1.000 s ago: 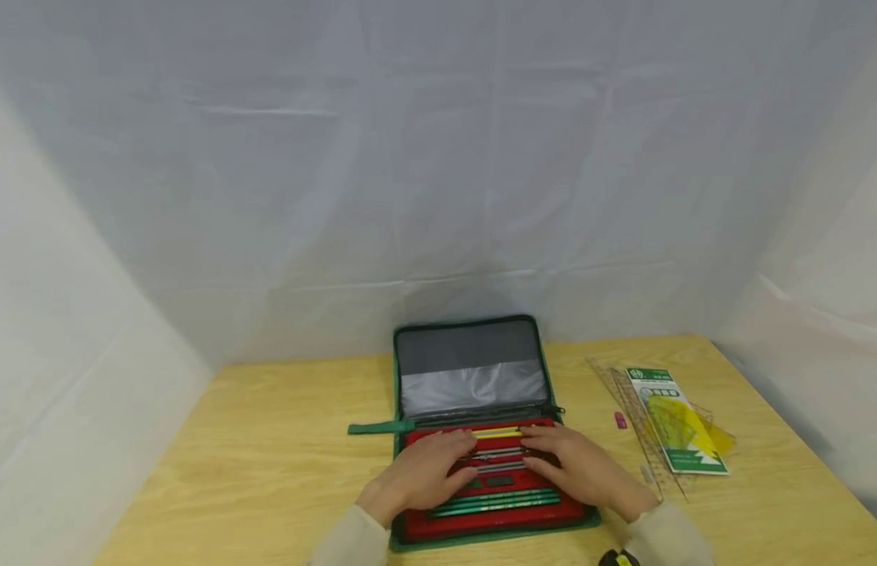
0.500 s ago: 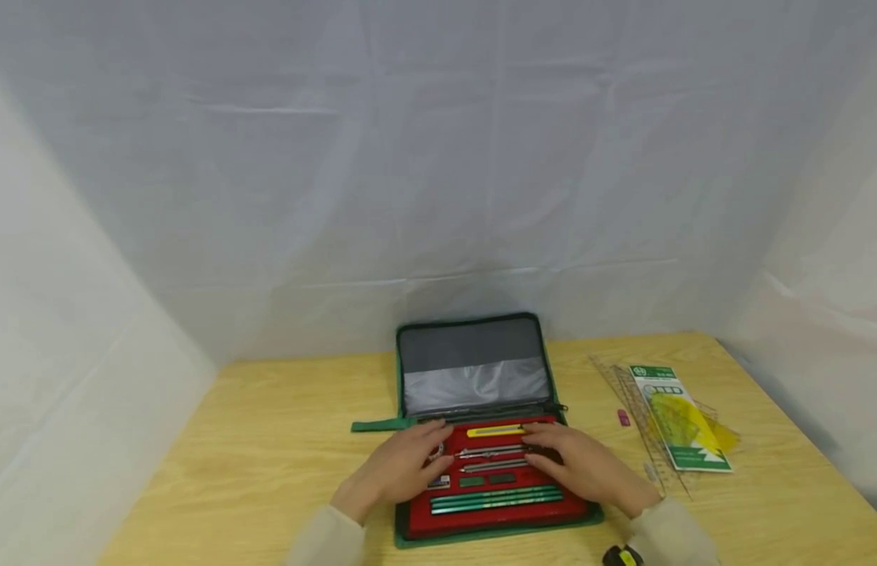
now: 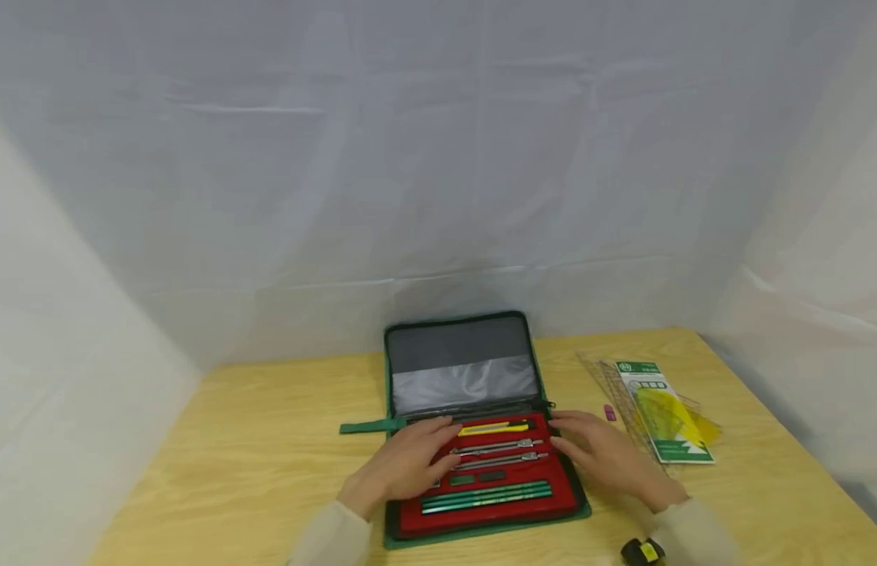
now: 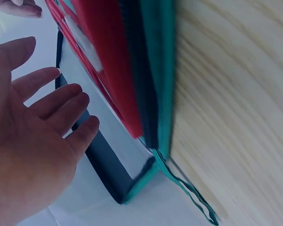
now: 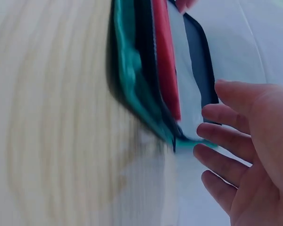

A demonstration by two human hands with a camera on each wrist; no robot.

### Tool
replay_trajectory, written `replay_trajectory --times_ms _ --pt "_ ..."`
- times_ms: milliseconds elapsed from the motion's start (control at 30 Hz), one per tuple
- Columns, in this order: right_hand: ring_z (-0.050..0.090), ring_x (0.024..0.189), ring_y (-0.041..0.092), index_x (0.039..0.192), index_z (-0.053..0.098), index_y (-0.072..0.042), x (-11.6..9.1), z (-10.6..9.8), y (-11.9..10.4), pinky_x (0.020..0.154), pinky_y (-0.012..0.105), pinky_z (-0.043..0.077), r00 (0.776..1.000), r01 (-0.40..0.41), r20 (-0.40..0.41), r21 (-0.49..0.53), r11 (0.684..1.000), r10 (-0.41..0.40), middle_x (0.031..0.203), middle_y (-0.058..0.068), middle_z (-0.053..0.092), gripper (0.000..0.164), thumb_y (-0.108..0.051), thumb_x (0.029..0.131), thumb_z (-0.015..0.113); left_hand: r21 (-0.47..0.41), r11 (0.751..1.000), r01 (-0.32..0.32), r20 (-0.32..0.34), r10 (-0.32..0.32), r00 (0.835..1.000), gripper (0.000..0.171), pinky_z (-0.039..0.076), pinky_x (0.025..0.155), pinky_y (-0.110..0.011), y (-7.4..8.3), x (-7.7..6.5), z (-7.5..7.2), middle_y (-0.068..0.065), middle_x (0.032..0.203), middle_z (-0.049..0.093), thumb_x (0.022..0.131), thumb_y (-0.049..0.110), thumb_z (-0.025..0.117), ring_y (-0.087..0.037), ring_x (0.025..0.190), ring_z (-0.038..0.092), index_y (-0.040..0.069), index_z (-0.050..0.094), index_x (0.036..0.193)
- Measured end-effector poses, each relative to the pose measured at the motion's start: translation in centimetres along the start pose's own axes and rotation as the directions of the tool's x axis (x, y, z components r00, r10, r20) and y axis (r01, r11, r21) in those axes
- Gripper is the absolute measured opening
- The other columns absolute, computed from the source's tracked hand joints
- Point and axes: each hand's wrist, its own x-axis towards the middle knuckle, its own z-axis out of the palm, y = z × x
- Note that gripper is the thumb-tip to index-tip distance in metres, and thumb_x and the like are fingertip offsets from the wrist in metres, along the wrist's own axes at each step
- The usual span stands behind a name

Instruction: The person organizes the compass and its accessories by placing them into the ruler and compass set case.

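Observation:
A green zippered case (image 3: 488, 539) lies unfolded on the wooden table, its grey-lined lid (image 3: 452, 346) tilted up at the back. Its red tray (image 3: 480, 515) holds a yellow utility knife (image 3: 493, 428), two silver compasses (image 3: 498, 448), small dark erasers (image 3: 473, 478) and several green pencils (image 3: 488, 497). My left hand (image 3: 403, 464) is over the tray's left side, covering part of it, fingers apart and holding nothing. At the case's right edge is my right hand (image 3: 611, 456), fingers loosely spread and free of any object, as the right wrist view also shows.
Right of the case lie clear rulers (image 3: 615, 385), a green-and-white packet (image 3: 679, 450), yellow set squares (image 3: 668, 417) and a pink sharpener-like piece (image 3: 609, 413). A green strap (image 3: 370, 427) sticks out leftward from the case. White sheeting (image 3: 438, 157) encloses the table's back and sides.
My left hand has drawn back leftward, uncovering the middle of the tray. My right hand has moved right, off the tray to the case's edge, so the compass heads now show.

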Motion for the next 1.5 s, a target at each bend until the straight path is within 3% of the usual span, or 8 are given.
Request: replay_trajectory --times_ms 233,467,833,1167,1333,1500 --pt "0.037 0.124 0.035 0.12 0.057 -0.011 -1.5 -1.4 2.0 0.101 0.056 0.028 0.996 -0.059 -0.07 0.049 0.997 0.062 0.129 0.01 0.052 0.042 -0.04 0.094 0.043 -0.027 0.999 -0.038 0.001 0.038 0.999 0.051 0.032 0.103 -0.04 1.0 0.8 0.0 -0.008 0.143 0.038 0.095 0.046 0.036 -0.021 0.127 0.035 0.018 0.038 0.137" --pt "0.043 0.118 0.035 0.121 0.055 -0.008 -3.1 -2.7 4.0 0.092 0.055 0.038 0.99 -0.082 -0.114 0.017 0.996 0.083 0.131 0.015 0.05 0.041 -0.037 0.094 0.043 -0.034 0.998 -0.061 -0.003 0.061 0.998 0.05 0.033 0.102 -0.039 1.9 1.3 0.3 -0.007 0.142 0.039 0.095 0.045 0.037 -0.021 0.127 0.036 0.019 0.039 0.137" --pt "0.046 0.115 0.037 0.118 0.058 -0.006 -4.6 -4.2 5.3 0.09 0.054 0.04 0.981 -0.138 -0.136 0.003 0.99 0.137 0.126 0.017 0.053 0.038 -0.033 0.093 0.048 -0.063 0.993 -0.097 0.006 0.097 0.995 0.051 0.032 0.103 -0.041 2.8 1.7 0.6 -0.006 0.144 0.035 0.094 0.049 0.034 -0.02 0.128 0.034 0.024 0.036 0.138" --pt "0.056 0.096 0.025 0.11 0.061 -0.006 -5.4 -4.6 5.6 0.077 0.042 0.049 0.979 -0.172 -0.116 -0.003 0.985 0.17 0.111 0.013 0.061 0.031 -0.027 0.089 0.056 -0.06 0.992 -0.114 0.013 0.115 0.993 0.051 0.032 0.103 -0.041 3.2 2.1 1.1 -0.006 0.143 0.037 0.094 0.048 0.035 -0.021 0.128 0.034 0.021 0.038 0.138" --pt "0.056 0.09 0.02 0.11 0.062 -0.009 -5.9 -5.0 5.2 0.072 0.039 0.048 0.96 -0.276 -0.048 0.003 0.961 0.276 0.106 0.009 0.061 0.035 -0.035 0.087 0.057 -0.064 0.991 -0.117 0.01 0.118 0.993 0.051 0.032 0.102 -0.041 3.3 2.2 1.2 -0.005 0.142 0.037 0.094 0.048 0.036 -0.02 0.127 0.035 0.021 0.037 0.138" --pt "0.054 0.083 0.015 0.106 0.062 -0.014 -6.1 -4.8 4.8 0.068 0.039 0.046 0.923 -0.384 0.0 -0.042 0.923 0.384 0.097 0.001 0.062 0.044 -0.05 0.081 0.059 -0.061 0.991 -0.119 0.011 0.12 0.993 0.051 0.031 0.103 -0.041 3.4 2.2 1.4 -0.004 0.142 0.038 0.094 0.049 0.035 -0.02 0.128 0.034 0.023 0.038 0.138"
